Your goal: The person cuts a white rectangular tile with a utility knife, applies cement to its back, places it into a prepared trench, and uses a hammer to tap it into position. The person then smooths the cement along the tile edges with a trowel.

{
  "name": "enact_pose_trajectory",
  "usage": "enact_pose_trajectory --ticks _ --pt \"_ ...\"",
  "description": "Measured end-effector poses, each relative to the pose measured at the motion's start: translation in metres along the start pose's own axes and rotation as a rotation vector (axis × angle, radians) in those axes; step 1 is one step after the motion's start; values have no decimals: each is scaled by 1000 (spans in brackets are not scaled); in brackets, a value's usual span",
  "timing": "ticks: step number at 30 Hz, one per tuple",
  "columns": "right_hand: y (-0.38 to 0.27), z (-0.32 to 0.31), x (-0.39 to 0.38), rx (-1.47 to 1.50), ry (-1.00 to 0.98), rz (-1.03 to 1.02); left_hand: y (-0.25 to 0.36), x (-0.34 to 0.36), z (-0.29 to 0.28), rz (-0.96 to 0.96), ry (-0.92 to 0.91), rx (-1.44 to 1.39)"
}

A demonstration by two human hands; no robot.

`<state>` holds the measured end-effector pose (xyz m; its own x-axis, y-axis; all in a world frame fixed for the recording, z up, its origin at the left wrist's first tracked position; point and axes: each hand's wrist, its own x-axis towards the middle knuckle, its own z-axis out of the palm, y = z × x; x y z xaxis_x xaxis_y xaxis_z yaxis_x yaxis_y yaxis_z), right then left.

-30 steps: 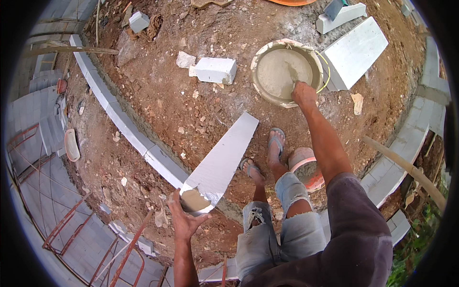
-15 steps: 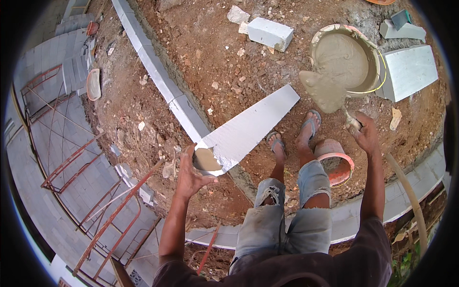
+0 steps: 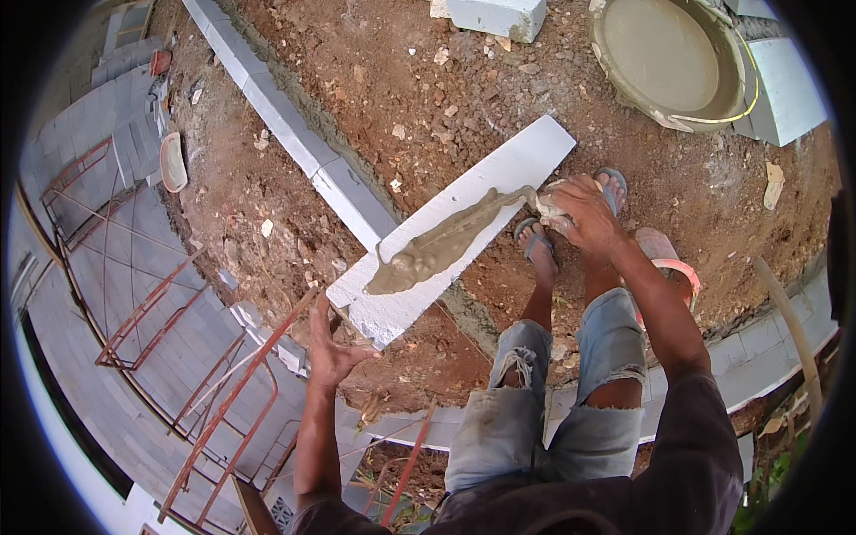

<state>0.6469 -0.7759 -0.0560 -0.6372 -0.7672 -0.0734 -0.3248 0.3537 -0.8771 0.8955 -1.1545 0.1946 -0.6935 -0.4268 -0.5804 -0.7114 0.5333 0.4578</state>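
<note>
A long white lightweight block (image 3: 526, 156) slants across the middle, lying over the row of laid blocks (image 3: 348, 201). My left hand (image 3: 332, 352) grips its near-left end, thumb along the lower edge and fingers at the end face. A long streak of wet grey mortar (image 3: 437, 250) lies on the upward face. My right hand (image 3: 580, 212) is closed around the handle of a trowel (image 3: 528, 193) at the block's right edge. Mortar coats the trowel, so its blade can't be told apart from the streak.
A bucket of mortar (image 3: 599, 62) stands at the upper right, beside a white block (image 3: 789, 94). Another block (image 3: 495, 16) lies at the top. An orange-rimmed bucket (image 3: 685, 267) sits by my right leg. Rusty scaffold frames (image 3: 214, 410) stand at the left.
My right hand has brought the loaded trowel leftward from near the mortar bucket onto the block. Mortar now streaks its face. The block's near end has shifted left and down with my left hand.
</note>
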Motion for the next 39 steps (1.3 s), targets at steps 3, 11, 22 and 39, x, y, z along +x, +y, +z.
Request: enact_pose_trajectory --ticks 3,11,22,39 --pt "32 17 -12 -30 -24 118 -25 -10 2 2 -14 -154" --pt "109 54 -30 -189 174 153 -60 -25 7 -83 38 -234" --pt "168 57 -43 -257 185 319 -63 -31 3 -110 85 -43" --pt "100 -10 -41 563 -336 1033 -22 -24 6 64 18 235"
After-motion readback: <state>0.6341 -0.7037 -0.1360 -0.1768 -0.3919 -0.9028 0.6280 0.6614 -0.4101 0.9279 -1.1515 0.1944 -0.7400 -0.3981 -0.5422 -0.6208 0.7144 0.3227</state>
